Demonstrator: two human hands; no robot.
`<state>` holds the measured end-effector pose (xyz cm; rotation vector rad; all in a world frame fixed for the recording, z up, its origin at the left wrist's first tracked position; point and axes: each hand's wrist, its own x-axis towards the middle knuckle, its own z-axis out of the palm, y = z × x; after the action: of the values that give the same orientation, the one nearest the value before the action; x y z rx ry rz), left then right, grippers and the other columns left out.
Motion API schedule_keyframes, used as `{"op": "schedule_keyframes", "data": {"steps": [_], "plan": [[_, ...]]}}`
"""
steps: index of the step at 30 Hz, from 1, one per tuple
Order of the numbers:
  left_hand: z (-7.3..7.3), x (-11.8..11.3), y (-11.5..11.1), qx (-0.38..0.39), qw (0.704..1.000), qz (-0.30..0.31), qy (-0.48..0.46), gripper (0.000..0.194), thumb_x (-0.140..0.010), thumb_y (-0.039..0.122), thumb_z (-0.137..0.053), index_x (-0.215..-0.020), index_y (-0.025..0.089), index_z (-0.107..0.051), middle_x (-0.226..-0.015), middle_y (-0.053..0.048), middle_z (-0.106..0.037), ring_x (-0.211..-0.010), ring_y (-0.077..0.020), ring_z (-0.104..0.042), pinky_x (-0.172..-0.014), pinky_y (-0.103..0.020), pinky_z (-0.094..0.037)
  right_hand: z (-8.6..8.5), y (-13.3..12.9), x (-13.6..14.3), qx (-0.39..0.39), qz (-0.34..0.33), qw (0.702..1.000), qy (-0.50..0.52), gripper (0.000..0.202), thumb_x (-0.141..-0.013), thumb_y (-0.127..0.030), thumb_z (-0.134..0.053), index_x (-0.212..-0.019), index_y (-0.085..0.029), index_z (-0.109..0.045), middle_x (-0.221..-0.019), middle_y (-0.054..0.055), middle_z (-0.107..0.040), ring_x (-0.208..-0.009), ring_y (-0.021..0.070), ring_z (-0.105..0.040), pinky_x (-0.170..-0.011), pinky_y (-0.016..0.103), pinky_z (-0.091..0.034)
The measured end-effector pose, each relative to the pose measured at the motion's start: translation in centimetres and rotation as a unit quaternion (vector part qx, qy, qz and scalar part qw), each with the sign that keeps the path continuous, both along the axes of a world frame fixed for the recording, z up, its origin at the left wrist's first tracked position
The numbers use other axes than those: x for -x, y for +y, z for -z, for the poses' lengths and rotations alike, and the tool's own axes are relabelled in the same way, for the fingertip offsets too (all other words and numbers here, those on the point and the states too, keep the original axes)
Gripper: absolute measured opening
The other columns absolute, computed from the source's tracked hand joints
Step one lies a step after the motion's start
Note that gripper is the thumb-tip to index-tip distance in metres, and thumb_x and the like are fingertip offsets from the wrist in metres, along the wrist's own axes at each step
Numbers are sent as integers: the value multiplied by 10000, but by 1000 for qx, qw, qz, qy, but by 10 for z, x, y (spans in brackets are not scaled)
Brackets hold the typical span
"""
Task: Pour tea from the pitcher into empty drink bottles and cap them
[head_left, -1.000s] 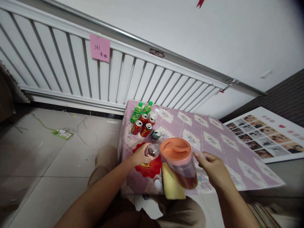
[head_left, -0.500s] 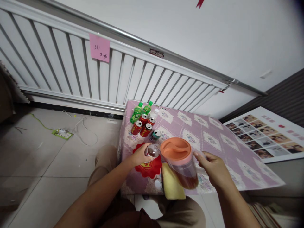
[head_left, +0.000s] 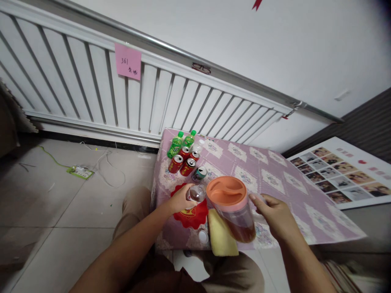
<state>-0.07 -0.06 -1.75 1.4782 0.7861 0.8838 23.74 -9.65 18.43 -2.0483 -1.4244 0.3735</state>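
My left hand (head_left: 182,199) is closed around a clear plastic bottle (head_left: 197,193) with a pale label, uncapped at the top, above a red scalloped plate (head_left: 198,217). In my right hand (head_left: 273,213) is the handle of a clear pitcher (head_left: 241,221) with an orange lid (head_left: 226,190). The pitcher is tilted toward the bottle, and brown liquid has gathered low in it. Its lid edge is close beside the bottle's neck; whether they touch I cannot tell. Under the pitcher lies a folded yellow cloth (head_left: 221,238). A white cap (head_left: 203,236) rests left of the cloth.
Several red cans (head_left: 176,163), a teal can (head_left: 200,173), two green bottles (head_left: 175,145) and a clear bottle (head_left: 198,146) stand toward the back left of the flowered tablecloth (head_left: 244,173). Behind runs a white radiator (head_left: 171,97). A photo board (head_left: 345,175) leans at the right.
Both hands stay nearly in place, holding the bottle and the tilted pitcher. The pitcher has shifted very slightly; nothing else visibly differs.
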Motion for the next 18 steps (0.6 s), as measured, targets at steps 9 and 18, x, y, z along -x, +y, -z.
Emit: {"op": "schedule_keyframes", "data": {"steps": [9, 18], "plan": [[-5, 2, -1, 2, 1000, -2, 15, 756, -648, 155, -806, -1327, 214, -479, -1262, -78, -637, -1098, -213, -625, -959, -329, -500, -2, 2, 0, -6, 4, 1000, -1, 480, -735, -643, -636, -541, -216, -540, -515, -34, -454, -533, 140, -439, -502, 267, -344], [-6, 2, -2, 2, 1000, 2, 12, 767, -646, 166, -804, -1335, 193, -468, -1279, -95, -628, -1110, -223, -624, -976, -339, -495, -4, 1, 3, -1, 6, 1000, -8, 505, -735, -651, -628, -522, -218, -478, -506, -39, -425, -528, 131, -415, -501, 265, -328]]}}
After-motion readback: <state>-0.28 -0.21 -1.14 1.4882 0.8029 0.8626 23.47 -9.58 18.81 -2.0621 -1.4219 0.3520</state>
